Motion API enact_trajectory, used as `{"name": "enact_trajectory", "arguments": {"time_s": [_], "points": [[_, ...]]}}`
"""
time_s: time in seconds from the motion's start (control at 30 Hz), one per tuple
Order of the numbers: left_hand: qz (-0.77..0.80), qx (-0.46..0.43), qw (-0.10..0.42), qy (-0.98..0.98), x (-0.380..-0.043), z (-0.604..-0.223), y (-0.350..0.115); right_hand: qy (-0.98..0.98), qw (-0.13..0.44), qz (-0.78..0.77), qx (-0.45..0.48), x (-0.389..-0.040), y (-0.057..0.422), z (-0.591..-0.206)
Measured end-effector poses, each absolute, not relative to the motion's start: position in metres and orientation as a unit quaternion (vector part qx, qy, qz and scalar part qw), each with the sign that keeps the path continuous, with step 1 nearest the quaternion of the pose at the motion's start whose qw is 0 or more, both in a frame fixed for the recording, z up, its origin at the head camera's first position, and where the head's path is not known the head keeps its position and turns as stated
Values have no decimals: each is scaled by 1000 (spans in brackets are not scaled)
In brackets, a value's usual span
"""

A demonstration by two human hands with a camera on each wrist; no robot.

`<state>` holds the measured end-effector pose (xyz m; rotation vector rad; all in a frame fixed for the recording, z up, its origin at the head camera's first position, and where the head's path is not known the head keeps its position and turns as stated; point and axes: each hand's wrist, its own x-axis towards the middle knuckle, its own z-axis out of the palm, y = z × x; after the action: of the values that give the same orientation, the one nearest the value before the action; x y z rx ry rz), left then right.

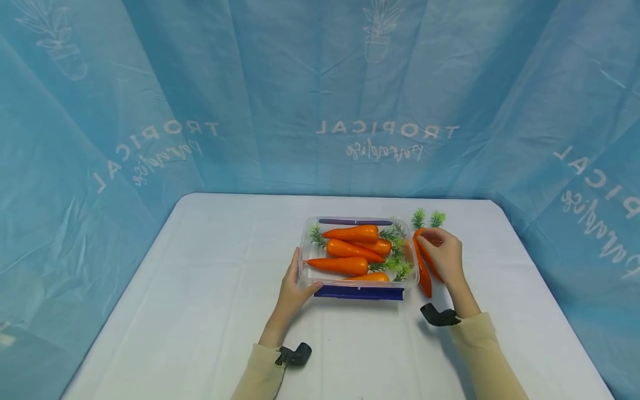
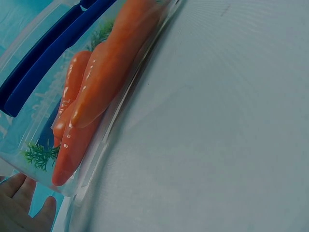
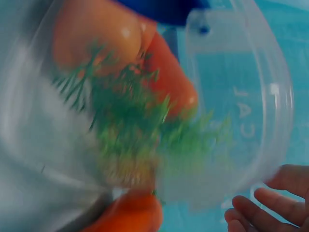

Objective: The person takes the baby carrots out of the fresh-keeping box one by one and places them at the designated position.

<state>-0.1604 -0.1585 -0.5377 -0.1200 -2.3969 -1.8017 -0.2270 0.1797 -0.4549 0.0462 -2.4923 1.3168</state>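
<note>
A clear plastic container (image 1: 411, 282) with blue latches (image 1: 359, 293) holds several orange carrots (image 1: 345, 265) with green leafy tops. My left hand (image 1: 294, 290) rests at its front left corner, fingers straight along the side and thumb at the front edge; the left wrist view shows these fingers (image 2: 18, 191) beside the clear wall. Just right of the container lie two more carrots (image 1: 425, 280), leaves pointing away. Over their upper ends is my right hand (image 1: 446, 255). Its fingers (image 3: 270, 205) look loosely bent, with nothing between them in the right wrist view.
A white-covered table (image 1: 200, 289) lies under everything, and blue printed curtains (image 1: 300, 94) hang behind it and along both sides. Each wrist carries a black strap-on camera (image 1: 295, 355).
</note>
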Motion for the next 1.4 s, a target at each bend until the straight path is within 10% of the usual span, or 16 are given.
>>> {"name": "enact_trajectory", "arguments": {"time_s": [1.4], "points": [[-598, -35, 65, -798, -158, -533, -156, -864, 39, 481, 141, -257, 100, -420]]}}
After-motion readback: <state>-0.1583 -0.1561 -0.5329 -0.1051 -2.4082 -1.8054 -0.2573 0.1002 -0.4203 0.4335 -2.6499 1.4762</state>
